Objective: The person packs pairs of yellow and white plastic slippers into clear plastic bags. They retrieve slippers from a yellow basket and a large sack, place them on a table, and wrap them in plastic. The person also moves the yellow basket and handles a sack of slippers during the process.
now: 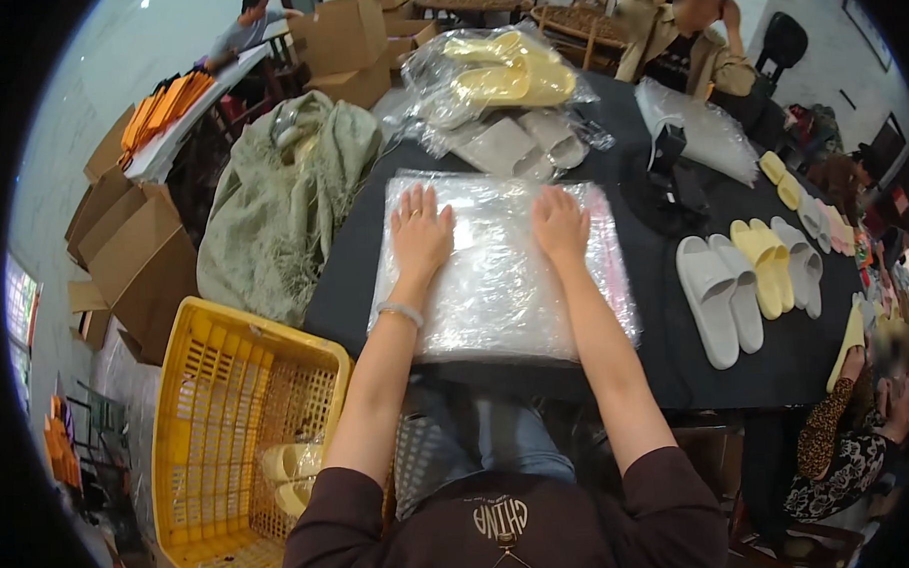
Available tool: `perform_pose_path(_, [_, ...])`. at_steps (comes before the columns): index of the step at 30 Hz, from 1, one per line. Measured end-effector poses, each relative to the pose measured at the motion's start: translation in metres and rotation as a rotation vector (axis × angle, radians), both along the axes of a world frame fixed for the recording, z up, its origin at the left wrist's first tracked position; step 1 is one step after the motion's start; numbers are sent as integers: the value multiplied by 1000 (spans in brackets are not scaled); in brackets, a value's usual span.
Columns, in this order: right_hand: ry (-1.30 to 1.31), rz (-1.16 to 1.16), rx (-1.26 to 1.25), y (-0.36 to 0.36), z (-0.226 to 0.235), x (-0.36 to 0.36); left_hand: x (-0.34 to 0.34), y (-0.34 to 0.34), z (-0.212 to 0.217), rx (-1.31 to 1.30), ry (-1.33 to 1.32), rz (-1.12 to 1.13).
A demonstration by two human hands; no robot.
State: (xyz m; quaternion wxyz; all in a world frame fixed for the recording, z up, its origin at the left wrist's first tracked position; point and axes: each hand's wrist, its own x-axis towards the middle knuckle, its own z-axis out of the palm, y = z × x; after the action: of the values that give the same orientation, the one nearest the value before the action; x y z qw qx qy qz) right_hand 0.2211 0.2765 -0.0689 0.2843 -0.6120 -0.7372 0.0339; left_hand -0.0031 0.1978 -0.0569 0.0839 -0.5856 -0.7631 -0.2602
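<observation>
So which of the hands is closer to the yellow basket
Left. The left hand lies flat on the stack of clear plastic bags, on the side toward the yellow basket at lower left. The right hand presses the same stack farther right, away from it.

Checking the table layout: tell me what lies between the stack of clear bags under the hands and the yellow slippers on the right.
In the head view, a pair of white slippers lies on the black table between the stack of clear bags and the yellow slippers.
</observation>
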Motion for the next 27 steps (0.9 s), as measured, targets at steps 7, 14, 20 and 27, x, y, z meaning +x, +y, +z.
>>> perform_pose_path(7, [-36, -11, 12, 4, -2, -4, -7, 6, -4, -46, -17, 1])
perform_pose_path(14, [-37, -31, 62, 7, 5, -7, -6, 9, -1, 11, 16, 6])
perform_pose_path(20, [-40, -37, 59, -2, -1, -8, -7, 3, -6, 18, 24, -11])
perform_pose_path(27, [-53, -40, 65, 2, 2, -9, -9, 2, -3, -7, -27, -5])
